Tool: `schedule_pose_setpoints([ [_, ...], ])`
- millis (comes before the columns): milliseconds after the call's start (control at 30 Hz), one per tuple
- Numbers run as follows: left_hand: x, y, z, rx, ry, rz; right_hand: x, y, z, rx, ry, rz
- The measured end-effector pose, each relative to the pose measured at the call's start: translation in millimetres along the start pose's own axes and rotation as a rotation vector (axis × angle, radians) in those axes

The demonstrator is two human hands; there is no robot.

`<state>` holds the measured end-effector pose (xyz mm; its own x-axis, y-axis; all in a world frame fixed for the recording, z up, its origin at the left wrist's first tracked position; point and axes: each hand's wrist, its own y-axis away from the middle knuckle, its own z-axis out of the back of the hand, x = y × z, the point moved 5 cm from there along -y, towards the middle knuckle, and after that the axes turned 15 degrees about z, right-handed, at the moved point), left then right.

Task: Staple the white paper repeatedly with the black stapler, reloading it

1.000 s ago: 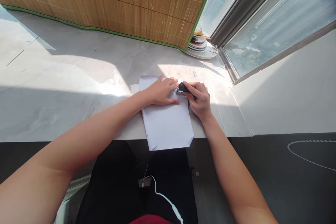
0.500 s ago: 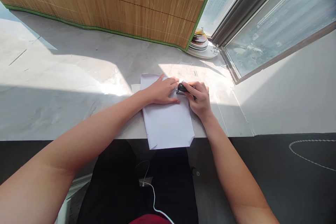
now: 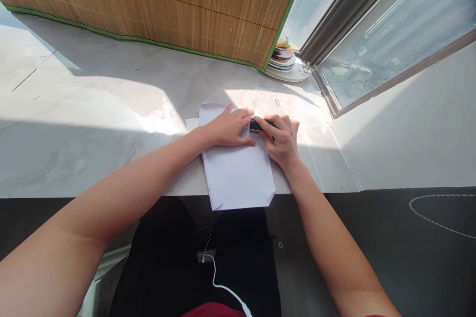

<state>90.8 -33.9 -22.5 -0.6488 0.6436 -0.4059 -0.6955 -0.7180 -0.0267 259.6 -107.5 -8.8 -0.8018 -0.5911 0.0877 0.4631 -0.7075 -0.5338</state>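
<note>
A white sheet of paper (image 3: 238, 173) lies on the pale stone ledge (image 3: 92, 124), its near end hanging over the front edge. My left hand (image 3: 228, 129) rests flat on the paper's upper part, fingers stretched out. My right hand (image 3: 280, 138) is closed round a small black stapler (image 3: 256, 125) at the paper's upper right corner, right beside my left fingertips.
A bamboo blind (image 3: 167, 5) with a green border lies along the back of the ledge. A stack of plates (image 3: 284, 62) sits in the corner by the window (image 3: 372, 25). A white cable (image 3: 219, 282) hangs over my dark-clothed lap. Dark floor lies to the right.
My right hand has pressed down and closed tighter over the stapler, so less of it shows. My left hand and the paper have stayed put.
</note>
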Motion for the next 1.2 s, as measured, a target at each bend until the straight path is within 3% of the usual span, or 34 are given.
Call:
schedule_pose_setpoints([
  [333,1.5,1.3,1.5,0.004,0.006,0.002,10.7,-3.6,-4.0,0.013,0.030,-0.024],
  [567,3.0,2.4,3.0,0.033,-0.028,0.010,-16.9,7.8,4.7,-0.242,0.038,-0.259],
  [700,3.4,2.4,3.7,0.035,-0.031,0.002,-29.9,11.1,0.8,-0.287,0.061,-0.362],
  [900,3.8,2.8,18.8,-0.114,0.016,-0.052,-38.7,12.3,-5.3,-0.339,0.070,-0.402],
  [1100,5.2,15.3,24.4,-0.068,-0.011,-0.137,-45.1,13.0,-5.6,-0.332,0.066,-0.517],
  [1200,9.1,23.1,38.6,-0.121,-0.052,-0.076,-46.3,12.9,-4.0,-0.345,0.040,-0.574],
])
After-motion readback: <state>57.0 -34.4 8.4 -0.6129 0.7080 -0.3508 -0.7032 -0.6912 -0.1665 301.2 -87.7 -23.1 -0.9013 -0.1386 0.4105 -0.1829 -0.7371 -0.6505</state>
